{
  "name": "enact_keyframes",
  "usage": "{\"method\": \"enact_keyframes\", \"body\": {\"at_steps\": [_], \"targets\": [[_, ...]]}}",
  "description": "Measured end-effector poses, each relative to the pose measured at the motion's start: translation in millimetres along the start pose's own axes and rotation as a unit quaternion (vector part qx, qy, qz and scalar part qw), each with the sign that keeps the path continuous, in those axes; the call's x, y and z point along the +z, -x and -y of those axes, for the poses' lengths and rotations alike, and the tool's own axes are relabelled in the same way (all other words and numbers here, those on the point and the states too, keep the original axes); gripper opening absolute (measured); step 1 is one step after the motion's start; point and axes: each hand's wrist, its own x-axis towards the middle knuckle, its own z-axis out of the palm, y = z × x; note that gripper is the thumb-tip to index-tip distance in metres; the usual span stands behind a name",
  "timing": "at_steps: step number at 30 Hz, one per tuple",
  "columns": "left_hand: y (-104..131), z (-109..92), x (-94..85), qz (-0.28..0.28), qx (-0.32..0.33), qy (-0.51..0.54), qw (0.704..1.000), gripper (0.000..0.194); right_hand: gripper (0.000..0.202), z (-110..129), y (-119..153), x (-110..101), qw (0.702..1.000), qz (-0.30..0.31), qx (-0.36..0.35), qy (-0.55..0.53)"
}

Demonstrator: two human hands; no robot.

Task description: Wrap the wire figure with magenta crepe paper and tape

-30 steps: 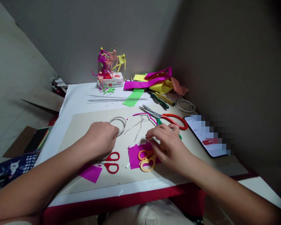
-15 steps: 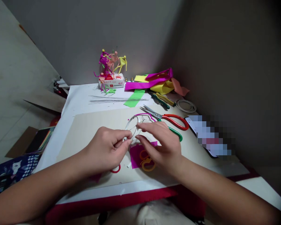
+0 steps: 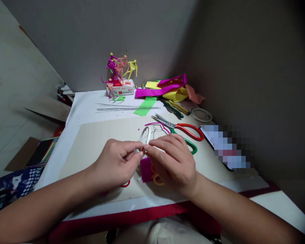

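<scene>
In front of me, my left hand (image 3: 119, 161) pinches a thin white ring-shaped strip (image 3: 148, 134) between thumb and forefinger. The fingertips of my right hand (image 3: 176, 159) meet the strip's lower end, close against my left fingertips; my right thumb is mostly hidden. Just beyond the hands lies a bent wire piece partly covered in magenta (image 3: 164, 126). Below my fingers is a magenta paper piece (image 3: 145, 171), with orange curled loops (image 3: 158, 179) partly under my right hand. Part of a red ring (image 3: 126, 184) shows by my left wrist.
Scissors with red and green handles (image 3: 189, 130) lie beyond my right hand, near a phone (image 3: 218, 145). Farther back are pliers (image 3: 174, 109), a white coil (image 3: 201, 114), coloured paper strips (image 3: 157, 92), thin wires (image 3: 117, 108) and small paper figures (image 3: 122, 66) around a box (image 3: 124, 88).
My right hand's fingers, apart beside the strip before, have come down and closed at its lower end. The strip's loop has turned and looks narrower. My left hand has kept its pinch.
</scene>
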Motion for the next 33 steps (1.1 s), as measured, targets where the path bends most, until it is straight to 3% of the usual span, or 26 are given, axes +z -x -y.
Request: {"method": "enact_keyframes", "body": {"at_steps": [9,14,21,33], "targets": [[2.4,3.7,4.7,-0.022,0.031,-0.034,0.999,0.015,0.017,5.2,2.0,4.2,0.995,0.028,0.089,-0.042],[2.9,-0.2,0.3,-0.009,0.030,-0.037,0.999,0.018,0.035,2.0,3.5,4.2,0.998,0.030,0.050,-0.024],[2.1,-8.1,-3.6,0.023,-0.006,-0.063,0.998,0.010,0.025,-3.5,3.3,4.3,0.998,0.025,0.012,-0.065],[-0.6,-12.7,-7.5,0.070,-0.026,-0.093,0.993,0.022,0.021,-5.1,0.2,4.0,0.996,0.043,-0.014,-0.074]]}}
